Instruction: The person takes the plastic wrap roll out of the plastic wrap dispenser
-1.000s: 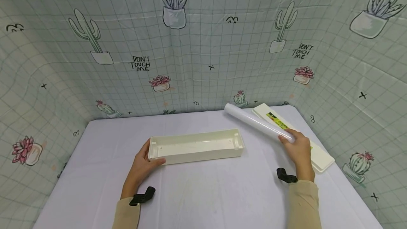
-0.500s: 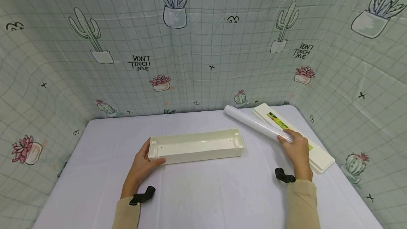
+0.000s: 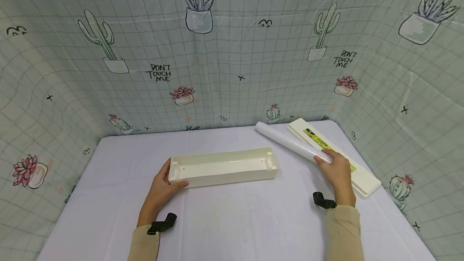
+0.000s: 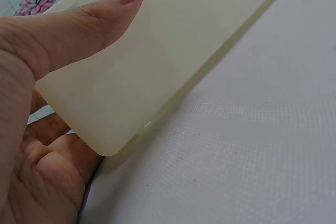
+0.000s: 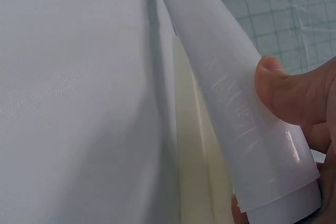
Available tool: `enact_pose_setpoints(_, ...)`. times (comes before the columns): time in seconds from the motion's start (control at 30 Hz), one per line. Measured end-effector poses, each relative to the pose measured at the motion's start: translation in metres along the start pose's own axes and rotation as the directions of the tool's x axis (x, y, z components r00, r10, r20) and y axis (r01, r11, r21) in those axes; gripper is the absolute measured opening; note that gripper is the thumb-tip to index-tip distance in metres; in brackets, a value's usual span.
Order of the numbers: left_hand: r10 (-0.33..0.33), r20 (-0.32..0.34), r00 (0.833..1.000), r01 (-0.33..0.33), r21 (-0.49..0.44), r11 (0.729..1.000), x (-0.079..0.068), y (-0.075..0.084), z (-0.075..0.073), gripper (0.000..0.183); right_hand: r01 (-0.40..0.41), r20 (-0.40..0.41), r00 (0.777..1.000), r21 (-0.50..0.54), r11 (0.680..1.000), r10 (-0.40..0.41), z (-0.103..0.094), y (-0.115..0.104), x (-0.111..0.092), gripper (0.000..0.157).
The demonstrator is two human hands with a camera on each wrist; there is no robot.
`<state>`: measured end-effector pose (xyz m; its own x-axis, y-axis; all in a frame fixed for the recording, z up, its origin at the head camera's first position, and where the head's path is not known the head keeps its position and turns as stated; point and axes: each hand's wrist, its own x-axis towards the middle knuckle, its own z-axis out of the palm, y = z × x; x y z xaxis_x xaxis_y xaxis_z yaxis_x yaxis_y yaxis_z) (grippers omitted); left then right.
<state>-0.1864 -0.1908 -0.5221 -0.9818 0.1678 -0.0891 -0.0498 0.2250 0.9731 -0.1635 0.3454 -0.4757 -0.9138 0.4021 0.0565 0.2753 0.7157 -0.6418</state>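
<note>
A long cream plastic box [image 3: 224, 178], open at the top, stands in the middle of the table. My left hand [image 3: 163, 186] grips its left end. In the left wrist view the thumb [image 4: 100, 22] lies along the outer wall, with fingers curled round the far side and corner. My right hand [image 3: 335, 170] holds the near end of a white roll of plastic wrap [image 3: 290, 140], its thumb [image 5: 286, 87] across the shiny film. A bit of core shows at the roll's end. Behind and partly under the roll lies a cream lid [image 3: 366, 180] with a yellow-green label [image 3: 317, 138].
White cloth covers the table [image 3: 232, 220]. A grid-patterned curtain [image 3: 232, 51] printed with cacti surrounds its back and sides. Black wrist mounts sit on both arms, the left one [image 3: 162, 224] and the right one [image 3: 324, 200].
My right hand has shifted slightly left, and the roll's far end has dipped a little. The left hand and the box have stayed in place.
</note>
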Motion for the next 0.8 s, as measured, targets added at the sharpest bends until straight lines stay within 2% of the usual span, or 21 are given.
enact_pose_setpoints(0.43, -0.007, 0.006, 1.000, 0.007, -0.025, 1.000, -0.0002, 0.0019, -0.0011, 0.113, 0.002, 0.135, 0.991, -0.021, 1.000, 0.001, -0.0097, 0.0006, -0.0020, 0.064)
enact_pose_setpoints(0.8, -0.012, 0.015, 1.000, 0.013, -0.032, 0.999, 0.0006, 0.0036, -0.0017, 0.112, 0.013, 0.136, 0.991, -0.020, 1.000, -0.010, -0.0096, -0.0007, -0.0029, 0.062)
